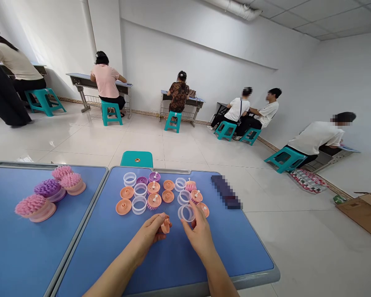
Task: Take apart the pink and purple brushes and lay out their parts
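Note:
My left hand [156, 227] is closed on a peach plastic cap [165, 226], tilted on edge above the blue table. My right hand [199, 229] has its thumb and fingers around the rim of a clear plastic ring [181, 213], the nearest one in its column. Beyond that stand two more clear rings, one of them [184, 197] in the middle. Beside them lie brush heads [203, 210], bristles down, with white stems on top. Between the two groups sit two loose peach caps [167, 196]. To the left are more clear rings [139, 205], peach caps [123, 207] and brush heads [154, 201].
Several bristled scrub brushes [35, 208], pink and purple, stand on the adjoining left table. A blurred dark object [226, 192] lies at the right of my table [228, 247]. A teal stool [137, 159] is behind the far edge. Other people sit at desks along the walls.

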Motion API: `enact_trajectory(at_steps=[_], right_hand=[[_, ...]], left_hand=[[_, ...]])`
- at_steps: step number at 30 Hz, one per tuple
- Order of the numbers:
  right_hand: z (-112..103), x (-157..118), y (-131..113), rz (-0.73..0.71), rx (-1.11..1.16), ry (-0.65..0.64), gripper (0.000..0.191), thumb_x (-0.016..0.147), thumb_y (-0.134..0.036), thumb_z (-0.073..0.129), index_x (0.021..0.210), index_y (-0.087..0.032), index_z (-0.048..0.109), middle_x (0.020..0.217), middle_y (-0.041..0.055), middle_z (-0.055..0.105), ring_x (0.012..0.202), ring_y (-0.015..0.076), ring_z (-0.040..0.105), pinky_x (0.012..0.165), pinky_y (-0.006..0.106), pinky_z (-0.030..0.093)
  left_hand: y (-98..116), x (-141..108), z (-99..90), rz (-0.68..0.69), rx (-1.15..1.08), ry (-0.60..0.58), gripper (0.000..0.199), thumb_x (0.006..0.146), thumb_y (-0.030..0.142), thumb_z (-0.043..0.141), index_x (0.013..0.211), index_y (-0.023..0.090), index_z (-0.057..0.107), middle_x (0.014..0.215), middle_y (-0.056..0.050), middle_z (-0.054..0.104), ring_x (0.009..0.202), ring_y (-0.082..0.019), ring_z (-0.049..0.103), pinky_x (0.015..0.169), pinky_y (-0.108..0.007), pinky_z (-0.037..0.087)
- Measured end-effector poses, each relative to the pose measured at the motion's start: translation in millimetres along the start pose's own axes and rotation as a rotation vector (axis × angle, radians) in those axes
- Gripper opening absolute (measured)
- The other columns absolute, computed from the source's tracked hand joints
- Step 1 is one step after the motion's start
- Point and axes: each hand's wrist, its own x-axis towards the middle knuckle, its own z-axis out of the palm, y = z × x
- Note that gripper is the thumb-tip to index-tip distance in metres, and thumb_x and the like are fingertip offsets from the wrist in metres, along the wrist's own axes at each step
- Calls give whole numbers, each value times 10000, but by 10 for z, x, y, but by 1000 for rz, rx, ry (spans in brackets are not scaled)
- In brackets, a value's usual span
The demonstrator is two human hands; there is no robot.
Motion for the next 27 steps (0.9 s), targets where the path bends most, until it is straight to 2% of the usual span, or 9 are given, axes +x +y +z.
enact_trajectory(at_steps=[4, 9, 15, 19, 24, 27], right_hand=[[54, -10, 85, 11, -33, 13, 518, 749, -251, 559, 1258, -215, 471, 1218, 98, 554, 1161, 279, 476, 938, 467, 413], [91, -18, 139, 27, -59, 24, 516, 737, -262, 557, 1247, -220, 492, 1215, 110, 547, 1138, 296, 488, 907, 466, 434], [109, -24, 154, 26, -41, 12, 461, 748, -254, 543, 1209, -229, 526, 1161, 106, 560, 951, 250, 583, 819, 417, 488], [91, -22, 126, 13, -48, 11, 448, 759, -290, 557, 1203, -241, 524, 1147, 97, 557, 973, 250, 571, 817, 411, 488], [39, -7, 29, -70, -98, 122, 402, 784, -341, 562, 1166, -215, 547, 1161, 119, 542, 1078, 276, 514, 817, 404, 487], [-8, -7, -51, -191, -58, 207, 271, 843, -272, 494, 1088, -194, 581, 1015, 110, 604, 885, 212, 590, 683, 335, 519]], left_hand=[[-2, 1, -3, -1, 5, -2, 452, 654, 544, 624, 926, 183, 617, 913, -58, 656, 952, -214, 567, 760, -268, 437], [-15, 16, -6, 3, 4, -4, 487, 660, 582, 597, 929, 176, 616, 916, -68, 656, 936, -210, 574, 745, -261, 437], [-18, 17, 1, -2, -2, -1, 476, 642, 556, 625, 928, 177, 616, 904, -60, 656, 909, -202, 570, 734, -259, 430], [-14, 9, -3, -1, -8, -4, 428, 656, 515, 633, 921, 180, 626, 894, -54, 659, 904, -201, 571, 741, -264, 429], [-15, 11, -4, -19, -20, -11, 464, 659, 525, 627, 952, 164, 628, 913, -67, 665, 930, -212, 569, 754, -274, 434], [-17, 12, -4, -25, -6, -13, 490, 666, 541, 612, 979, 164, 626, 928, -65, 670, 960, -218, 567, 776, -281, 433]])
